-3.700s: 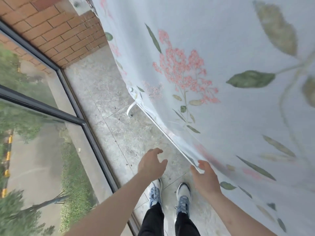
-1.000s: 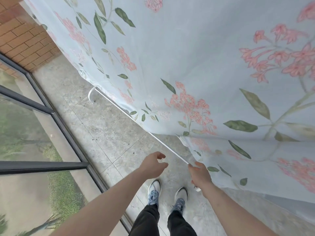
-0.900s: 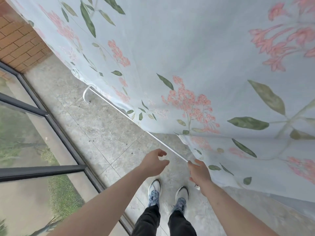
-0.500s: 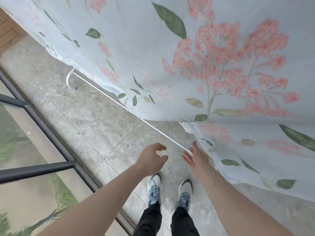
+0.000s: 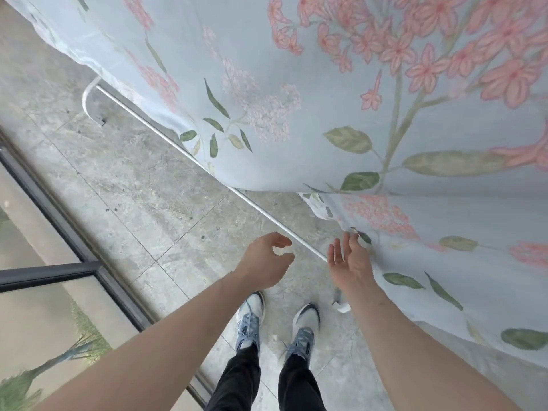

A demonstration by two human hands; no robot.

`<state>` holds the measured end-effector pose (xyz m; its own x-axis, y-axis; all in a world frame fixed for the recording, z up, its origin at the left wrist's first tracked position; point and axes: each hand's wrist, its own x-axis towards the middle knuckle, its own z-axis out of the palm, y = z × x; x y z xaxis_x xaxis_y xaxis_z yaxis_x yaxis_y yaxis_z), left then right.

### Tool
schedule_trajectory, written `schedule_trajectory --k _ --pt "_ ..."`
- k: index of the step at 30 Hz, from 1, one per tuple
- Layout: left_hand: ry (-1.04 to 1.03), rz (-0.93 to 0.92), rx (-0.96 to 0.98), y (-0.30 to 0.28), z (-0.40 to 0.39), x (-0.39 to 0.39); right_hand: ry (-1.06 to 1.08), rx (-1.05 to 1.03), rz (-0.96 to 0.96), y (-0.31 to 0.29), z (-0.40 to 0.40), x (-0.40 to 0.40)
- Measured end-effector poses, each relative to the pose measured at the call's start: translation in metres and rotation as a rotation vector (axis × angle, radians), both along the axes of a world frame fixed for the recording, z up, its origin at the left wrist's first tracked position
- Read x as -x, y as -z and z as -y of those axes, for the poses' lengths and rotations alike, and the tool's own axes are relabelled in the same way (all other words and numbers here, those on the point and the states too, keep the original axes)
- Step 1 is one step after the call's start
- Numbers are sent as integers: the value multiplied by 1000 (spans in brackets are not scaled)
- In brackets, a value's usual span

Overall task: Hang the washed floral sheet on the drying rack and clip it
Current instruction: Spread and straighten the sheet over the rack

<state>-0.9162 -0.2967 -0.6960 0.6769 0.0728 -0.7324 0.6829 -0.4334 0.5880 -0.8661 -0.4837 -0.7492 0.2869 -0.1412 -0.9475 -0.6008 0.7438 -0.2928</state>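
A: Where is the sheet?

B: The pale blue floral sheet [image 5: 341, 93] hangs over the drying rack, filling the upper right. A white rack bar [image 5: 207, 176] runs diagonally beneath its lower edge, above grey floor tiles [image 5: 142, 185].

A: And the hands?

B: The right hand [image 5: 350, 261] is spread, palm up, fingertips touching the sheet's hanging edge. The left hand [image 5: 267, 262] is loosely curled with a gap between thumb and fingers, holding nothing, just beside the bar. Blue-and-white sneakers [image 5: 250, 321] stand below.
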Motion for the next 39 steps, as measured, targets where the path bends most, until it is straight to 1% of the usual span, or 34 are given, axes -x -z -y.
schedule_trajectory --k 6,11,14,16,21,25,29,32,35,39 --pt "-12 -9 -3 4 -2 2 26 9 -10 3 3 -4" --pt "-54 -18 -2 6 6 3 63 79 -58 2 12 31" --pt "-46 -12 12 5 18 -2 -8 56 -74 -1 12 35" --pt "-20 4 14 4 24 -6 -25 52 -51 -1 12 26" --pt "-13 22 0 5 24 -12 62 50 3 2 14 5" --pt "-26 33 -22 10 25 -13 148 90 15 8 27 -4" --pt "-24 12 -21 12 33 -10 112 122 -23 4 33 11" --pt "-75 -18 36 15 43 -6 -7 226 -100 2 32 49" --pt "-196 -78 134 20 54 -5 -133 323 -136 3 39 83" --pt "-381 -195 338 25 69 -10 -172 354 -191 1 57 105"
